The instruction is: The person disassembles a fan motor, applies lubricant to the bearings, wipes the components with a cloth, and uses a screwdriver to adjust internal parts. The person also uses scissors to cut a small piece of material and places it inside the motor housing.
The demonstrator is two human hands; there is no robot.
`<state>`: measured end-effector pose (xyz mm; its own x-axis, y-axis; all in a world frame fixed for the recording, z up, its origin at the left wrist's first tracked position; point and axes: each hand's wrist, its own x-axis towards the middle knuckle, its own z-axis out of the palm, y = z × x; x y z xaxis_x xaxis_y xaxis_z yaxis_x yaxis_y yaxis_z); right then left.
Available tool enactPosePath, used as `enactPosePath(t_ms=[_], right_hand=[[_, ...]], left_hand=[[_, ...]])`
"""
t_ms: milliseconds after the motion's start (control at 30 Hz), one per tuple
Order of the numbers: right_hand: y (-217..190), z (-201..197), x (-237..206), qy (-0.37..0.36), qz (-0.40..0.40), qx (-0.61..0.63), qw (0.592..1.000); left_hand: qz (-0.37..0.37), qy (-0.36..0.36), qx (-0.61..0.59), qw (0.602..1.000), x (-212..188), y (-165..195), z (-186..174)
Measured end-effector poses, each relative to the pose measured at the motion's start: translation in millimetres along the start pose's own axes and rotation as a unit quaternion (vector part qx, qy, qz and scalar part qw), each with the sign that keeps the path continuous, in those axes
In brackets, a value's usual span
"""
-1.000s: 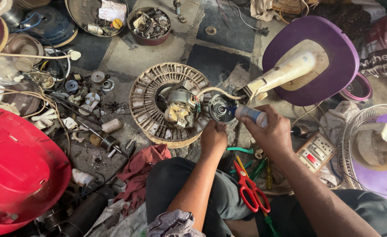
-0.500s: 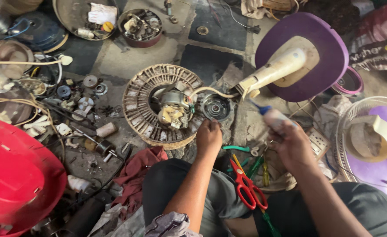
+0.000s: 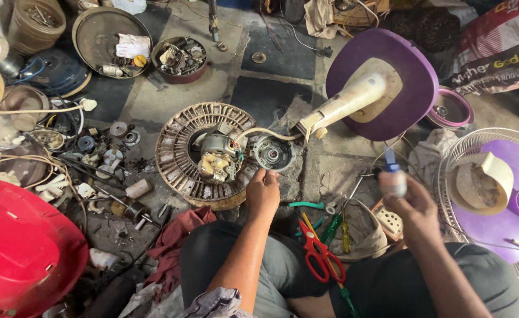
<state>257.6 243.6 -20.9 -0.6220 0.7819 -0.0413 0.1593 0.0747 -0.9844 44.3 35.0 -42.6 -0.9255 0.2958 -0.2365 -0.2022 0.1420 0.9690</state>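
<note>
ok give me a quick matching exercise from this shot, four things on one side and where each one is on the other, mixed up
Things:
1. small bottle
2. red-handled scissors
3. round motor part
4. purple fan base

Places:
A. just above the left hand, beside the dusty fan grille
B. on the floor between the person's knees
C. held in the right hand
D. top right, with the cream stand leaning out of it

Pairs: 1-C, 2-B, 3-A, 4-D
</note>
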Motion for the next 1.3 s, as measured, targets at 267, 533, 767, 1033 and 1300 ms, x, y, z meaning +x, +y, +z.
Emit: enactPosePath(t_ms=[267,533,767,1033,1300], right_hand=[[-8.3,65.8,-27.8,-0.03,-0.074,-0.204,0.976],[-53.4,124.6,-6.4,-0.062,-0.265,-0.328,0.904],[-59.8,141.8,1.7,-0.094,-0.299,-0.348,0.884],[-57.7,148.1,1.7,-0.081,-0.297,-0.366,0.878],[-60.5,148.8,-0.8,-0.094,-0.298,-0.364,0.877]], left_hand=[[0.067,0.027,0.127,0.989,-2.4,-8.0,-3.7],[0.054,0.037,0.138,0.988,2.5,-18.7,-5.1],[0.072,0.05,0.14,0.986,4.3,-20.4,-7.2],[0.096,0.064,0.128,0.985,6.5,-23.8,-7.7],[0.092,0.057,0.127,0.986,7.3,-25.4,-7.5]])
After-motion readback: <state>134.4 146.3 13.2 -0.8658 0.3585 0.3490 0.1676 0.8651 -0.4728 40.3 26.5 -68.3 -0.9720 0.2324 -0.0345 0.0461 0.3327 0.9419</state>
